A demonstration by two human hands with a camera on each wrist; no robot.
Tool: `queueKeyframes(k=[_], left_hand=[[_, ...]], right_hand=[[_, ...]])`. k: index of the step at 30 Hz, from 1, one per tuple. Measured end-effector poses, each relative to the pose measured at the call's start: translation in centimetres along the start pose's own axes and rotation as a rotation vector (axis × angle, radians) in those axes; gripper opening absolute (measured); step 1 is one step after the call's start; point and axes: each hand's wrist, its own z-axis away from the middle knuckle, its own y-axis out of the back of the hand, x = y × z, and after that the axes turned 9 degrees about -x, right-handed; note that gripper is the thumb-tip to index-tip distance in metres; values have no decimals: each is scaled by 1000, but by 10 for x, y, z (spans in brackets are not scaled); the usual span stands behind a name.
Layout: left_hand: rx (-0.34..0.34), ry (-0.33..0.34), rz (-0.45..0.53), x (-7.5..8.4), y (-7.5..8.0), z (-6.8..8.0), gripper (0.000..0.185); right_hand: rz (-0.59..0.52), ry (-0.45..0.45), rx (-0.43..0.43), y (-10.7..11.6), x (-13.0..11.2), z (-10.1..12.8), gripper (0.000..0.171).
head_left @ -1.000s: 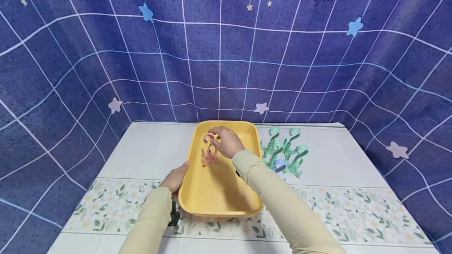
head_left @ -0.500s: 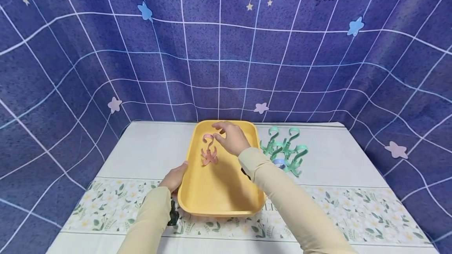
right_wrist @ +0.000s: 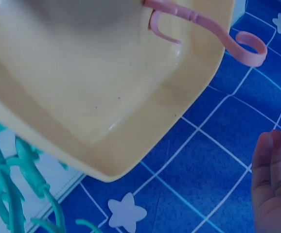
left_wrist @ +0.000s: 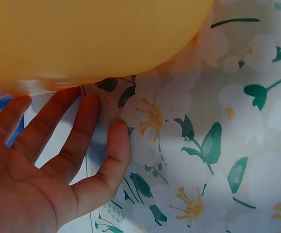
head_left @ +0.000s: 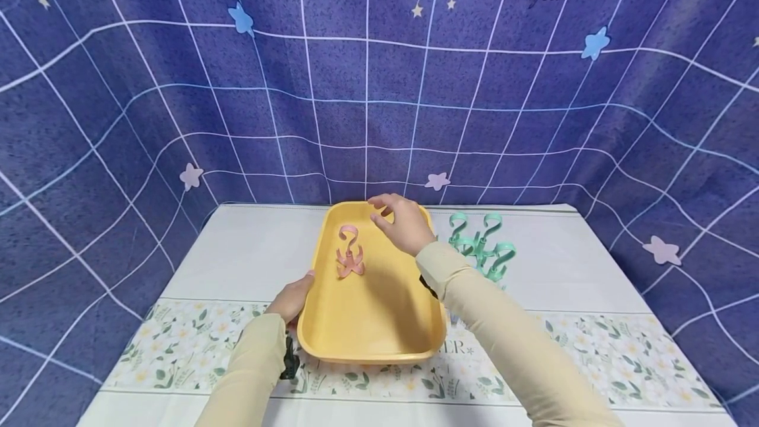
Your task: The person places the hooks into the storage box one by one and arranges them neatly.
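Note:
A yellow tray (head_left: pixel 332 331) lies on the table with a pink hook clip (head_left: pixel 349 252) standing in its far left part. My right hand (head_left: pixel 403 221) hovers above the tray's far right corner, fingers loosely spread, holding nothing; the pink hook clip (right_wrist: pixel 206 30) lies apart from it. My left hand (head_left: pixel 292 298) rests with straight fingers against the tray's left rim; in the left wrist view the fingers (left_wrist: pixel 65 131) lie flat on the cloth under the tray (left_wrist: pixel 82 39).
Several green hook clips (head_left: pixel 483 249) lie in a pile right of the tray, seen too as green hook clips (right_wrist: pixel 14 194). A floral tablecloth (head_left: pixel 593 354) covers the table. A blue grid backdrop (head_left: pixel 367 84) closes in the back and sides.
My right hand let go of the pink hook clip and drew back up and to the right. The clip stays standing in the tray. The left hand has not moved.

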Motion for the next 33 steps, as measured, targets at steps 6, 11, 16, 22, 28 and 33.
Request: queueKeyframes(k=[6, 11, 16, 22, 28, 33], left_hand=[[-1, -19, -6, 1, 0, 2, 71], [-1, -22, -13, 1, -1, 2, 72], [-1, -29, -18, 0, -1, 2, 72], [-8, -29, -5, 2, -1, 4, 70], [-10, -21, -11, 4, -1, 6, 71], [-10, -21, -30, 5, 0, 7, 70]], right_hand=[[-34, -1, 26, 16, 1, 4, 29], [-45, -17, 46, 25, 5, 7, 30], [-39, -36, 59, 33, 8, 10, 30], [-52, -49, 70, 44, 8, 15, 30], [-49, -60, 88, 55, 9, 19, 30], [-45, -68, 85, 61, 11, 24, 30]])
